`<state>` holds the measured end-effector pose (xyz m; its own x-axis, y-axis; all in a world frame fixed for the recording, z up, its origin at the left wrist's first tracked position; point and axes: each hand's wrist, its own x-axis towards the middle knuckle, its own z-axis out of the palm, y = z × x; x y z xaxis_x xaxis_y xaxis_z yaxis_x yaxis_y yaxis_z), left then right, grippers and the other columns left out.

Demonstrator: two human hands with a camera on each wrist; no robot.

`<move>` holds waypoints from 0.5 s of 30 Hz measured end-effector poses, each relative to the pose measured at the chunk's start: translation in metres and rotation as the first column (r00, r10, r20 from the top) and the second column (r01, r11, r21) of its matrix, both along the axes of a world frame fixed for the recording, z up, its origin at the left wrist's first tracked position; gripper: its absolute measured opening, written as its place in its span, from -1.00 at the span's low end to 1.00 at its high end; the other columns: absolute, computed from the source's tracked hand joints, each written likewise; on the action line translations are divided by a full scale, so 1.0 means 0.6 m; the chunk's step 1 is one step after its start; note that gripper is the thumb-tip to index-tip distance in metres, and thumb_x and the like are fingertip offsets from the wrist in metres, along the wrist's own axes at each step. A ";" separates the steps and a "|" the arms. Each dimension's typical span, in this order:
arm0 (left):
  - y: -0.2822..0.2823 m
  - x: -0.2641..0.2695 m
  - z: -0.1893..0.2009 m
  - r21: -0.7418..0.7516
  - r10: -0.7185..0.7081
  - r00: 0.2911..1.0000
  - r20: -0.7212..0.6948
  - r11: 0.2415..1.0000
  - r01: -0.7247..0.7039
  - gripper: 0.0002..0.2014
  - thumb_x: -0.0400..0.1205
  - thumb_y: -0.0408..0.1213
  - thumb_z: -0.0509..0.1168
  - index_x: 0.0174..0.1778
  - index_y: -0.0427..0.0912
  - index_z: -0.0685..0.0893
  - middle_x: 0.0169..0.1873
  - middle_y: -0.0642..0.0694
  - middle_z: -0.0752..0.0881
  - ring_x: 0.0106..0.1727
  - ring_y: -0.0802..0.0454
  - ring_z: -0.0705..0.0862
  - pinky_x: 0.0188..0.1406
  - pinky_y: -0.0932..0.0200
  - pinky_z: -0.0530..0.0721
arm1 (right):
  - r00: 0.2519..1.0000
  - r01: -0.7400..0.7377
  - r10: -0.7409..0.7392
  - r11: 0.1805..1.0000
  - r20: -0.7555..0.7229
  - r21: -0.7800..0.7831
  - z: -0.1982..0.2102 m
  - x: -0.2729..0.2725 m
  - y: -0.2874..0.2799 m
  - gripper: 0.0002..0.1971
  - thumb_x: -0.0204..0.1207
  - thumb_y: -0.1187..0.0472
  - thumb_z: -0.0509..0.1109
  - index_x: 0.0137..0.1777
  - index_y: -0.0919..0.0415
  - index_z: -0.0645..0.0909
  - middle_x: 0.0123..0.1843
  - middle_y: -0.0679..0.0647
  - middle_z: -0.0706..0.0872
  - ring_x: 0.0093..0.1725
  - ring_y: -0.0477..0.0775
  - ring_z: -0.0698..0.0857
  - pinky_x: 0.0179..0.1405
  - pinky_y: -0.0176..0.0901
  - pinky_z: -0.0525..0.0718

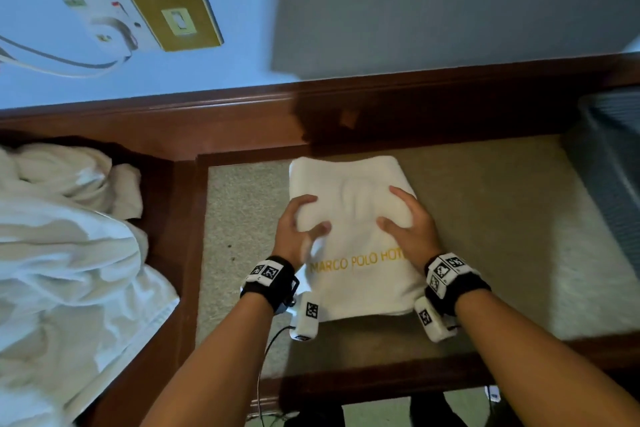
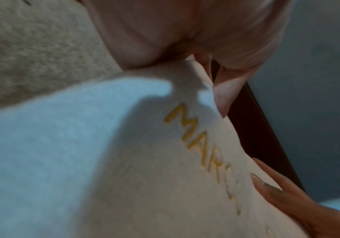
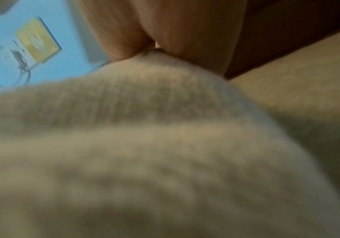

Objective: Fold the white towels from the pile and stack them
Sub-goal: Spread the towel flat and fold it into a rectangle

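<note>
I see my left hand [image 1: 296, 230] curled round the left side of the folded towel [image 1: 353, 246], fingers over its edge and thumb [image 1: 317, 230] pressing on top. My right hand [image 1: 410, 224] grips the right side the same way. The towel lies on the beige inlay of the wooden table [image 1: 242, 118], its far edge near the dark frame. Bare surface lies open to its right, up to the grey basket [image 1: 616, 149]. The pile of white towels [image 1: 62, 243] sits well apart at left.
</note>
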<state>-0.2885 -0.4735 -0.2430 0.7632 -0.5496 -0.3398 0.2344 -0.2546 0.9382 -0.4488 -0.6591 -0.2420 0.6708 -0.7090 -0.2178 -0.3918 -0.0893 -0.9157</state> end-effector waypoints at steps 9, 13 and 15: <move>-0.208 -0.142 0.143 -0.190 -0.033 0.999 -0.007 0.981 0.031 -0.46 0.48 -0.48 0.61 0.32 0.04 0.71 0.29 -0.22 0.74 0.20 -0.15 0.81 0.07 -0.04 0.84 | 0.991 0.025 -0.019 0.999 0.135 -0.041 0.126 -0.141 -0.230 -0.35 0.28 0.01 0.66 0.35 -0.47 0.58 0.47 -0.07 0.63 0.42 0.01 0.64 0.42 0.21 0.65; -0.352 -0.237 0.207 -0.249 -0.054 0.998 -0.041 0.968 0.042 -0.45 0.49 -0.50 0.59 0.35 0.01 0.69 0.28 -0.23 0.75 0.17 -0.20 0.82 0.05 -0.13 0.85 | 0.988 0.020 -0.008 0.997 0.155 -0.073 0.201 -0.236 -0.377 -0.37 0.40 0.13 0.67 0.43 -0.30 0.57 0.44 -0.07 0.65 0.35 -0.05 0.69 0.36 0.15 0.71; -0.431 -0.281 0.233 -0.266 -0.065 0.998 0.002 0.962 0.063 -0.45 0.48 -0.48 0.60 0.35 0.01 0.69 0.29 -0.18 0.75 0.20 -0.18 0.80 0.11 -0.19 0.84 | 0.987 0.020 -0.004 0.995 0.160 -0.101 0.234 -0.285 -0.454 -0.36 0.42 0.17 0.67 0.46 -0.26 0.57 0.42 -0.09 0.65 0.33 -0.10 0.69 0.33 0.08 0.72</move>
